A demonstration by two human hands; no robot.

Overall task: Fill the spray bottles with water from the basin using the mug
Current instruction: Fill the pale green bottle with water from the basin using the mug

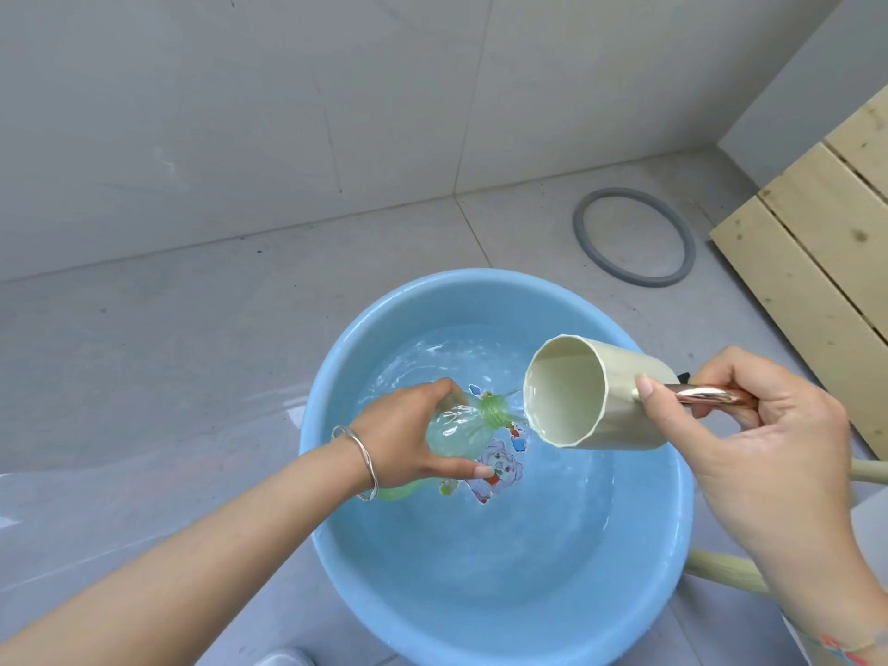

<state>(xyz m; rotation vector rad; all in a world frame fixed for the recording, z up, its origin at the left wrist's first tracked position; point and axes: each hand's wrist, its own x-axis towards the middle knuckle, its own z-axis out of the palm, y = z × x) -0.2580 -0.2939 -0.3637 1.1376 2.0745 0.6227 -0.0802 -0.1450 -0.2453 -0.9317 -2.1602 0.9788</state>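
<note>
Grips a clear green bottle (461, 425) in the left hand (408, 435), fingers curled over its body and thumb beneath, with a thin bangle (360, 454) on that wrist. Holds the bottle tilted nearly flat over the blue basin (331, 358), uncapped threaded neck pointing right, a little above the water (528, 521). Pinches the shiny metal handle (706, 394) of a cream mug (624, 406) in the right hand (769, 435), thumb pressed against the mug's wall by the handle, other fingers curled round the handle from behind. Tips the mug on its side, mouth turned toward the bottle, lower lip just beside the bottle's neck; cannot tell whether lip and neck touch. Shows a shallow pool of water lying at the mug's lower lip. Shows ripples on the basin's water and a cartoon sticker (499, 466) on its bottom, partly under the bottle. Rests the basin on a grey tiled floor (144, 353), near a grey tiled wall. Leaves a grey ring (581, 228) flat on the floor beyond the basin, well apart from it, and pale wooden planks (817, 242) at the right edge.
</note>
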